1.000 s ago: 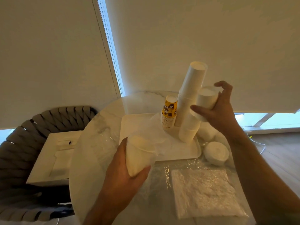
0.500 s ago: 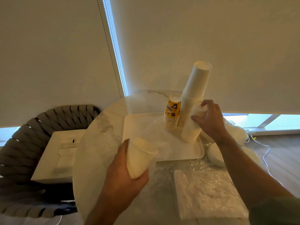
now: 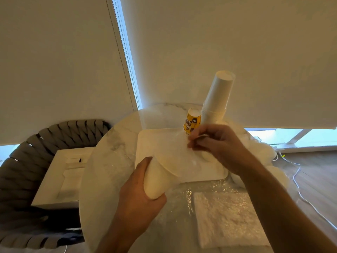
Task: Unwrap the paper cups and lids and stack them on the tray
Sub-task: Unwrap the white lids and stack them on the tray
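Wrapped cups in hand, wrap being pulled over the tray

Left hand grips the wrapped cups above the tray on the table; right hand pinches the clear wrap. On the tray stand a tall white stack and a yellow stack.
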A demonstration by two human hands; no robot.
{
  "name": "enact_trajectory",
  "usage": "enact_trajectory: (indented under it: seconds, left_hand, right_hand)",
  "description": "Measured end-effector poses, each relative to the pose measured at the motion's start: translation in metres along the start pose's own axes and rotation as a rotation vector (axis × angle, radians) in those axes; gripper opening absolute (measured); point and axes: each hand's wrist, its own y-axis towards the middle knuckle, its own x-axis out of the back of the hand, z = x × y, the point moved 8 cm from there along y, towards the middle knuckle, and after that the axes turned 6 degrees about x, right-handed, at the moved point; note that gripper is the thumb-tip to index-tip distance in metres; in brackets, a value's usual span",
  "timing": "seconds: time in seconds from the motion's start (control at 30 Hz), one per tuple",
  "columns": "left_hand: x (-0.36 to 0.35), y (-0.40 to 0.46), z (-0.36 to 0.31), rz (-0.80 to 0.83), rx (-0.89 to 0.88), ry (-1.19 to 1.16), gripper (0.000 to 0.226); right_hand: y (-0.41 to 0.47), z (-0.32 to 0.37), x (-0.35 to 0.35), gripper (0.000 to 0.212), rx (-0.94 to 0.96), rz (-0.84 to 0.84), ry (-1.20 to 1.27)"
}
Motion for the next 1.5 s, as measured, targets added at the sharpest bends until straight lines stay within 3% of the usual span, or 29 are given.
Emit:
enact_trajectory:
  seconds: [0.07,0.13,0.33,0.43,0.57,0.77,0.93,1.03,1.2,1.4,1.5]
  left_hand:
    - [-0.002,0.0,0.001,0.012,-0.008,0.014,0.1]
    - [-0.002,0.001,0.003,0.01,-0.012,0.019,0.095]
    - [0.002,-0.001,0.003,0.005,-0.041,0.029,0.094]
    - [0.002,-0.002,0.004,0.005,-0.057,0.045,0.109]
    - [0.003,0.0,0.005,-0.002,-0.053,0.036,0.105]
    - [0.004,-0.001,0.006,0.063,-0.003,-0.163,0.082]
    - [0.003,0.001,0.011,0.129,0.127,-0.403,0.073]
    - [-0.003,0.0,0.004,0.205,0.211,-0.545,0.067]
    - [-0.006,0.001,0.002,0.223,0.276,-0.615,0.061]
    - [-0.004,0.001,0.006,0.214,0.287,-0.587,0.073]
    - [-0.004,0.001,0.009,0.201,0.286,-0.584,0.075]
  right_hand:
    - [-0.01,0.0,-0.032,0.022,-0.027,0.261,-0.065]
    - [-0.015,-0.006,-0.045,0.02,-0.063,0.386,-0.192]
    - [-0.018,-0.009,-0.06,0.033,-0.056,0.497,-0.243]
    - [-0.021,-0.012,-0.066,0.043,-0.069,0.54,-0.273]
    - [-0.019,-0.012,-0.073,0.046,-0.004,0.541,-0.416]
    - [-0.018,-0.008,-0.056,0.036,-0.028,0.466,-0.297]
    - [-0.019,-0.015,-0.045,0.057,-0.096,0.396,-0.211]
    - [-0.018,-0.01,-0.043,0.06,-0.046,0.385,-0.169]
    - [-0.02,-0.006,-0.044,0.072,-0.009,0.425,-0.231]
    - [-0.022,-0.008,-0.042,0.049,-0.06,0.405,-0.118]
    - [-0.022,-0.012,-0.038,0.047,-0.08,0.402,-0.196]
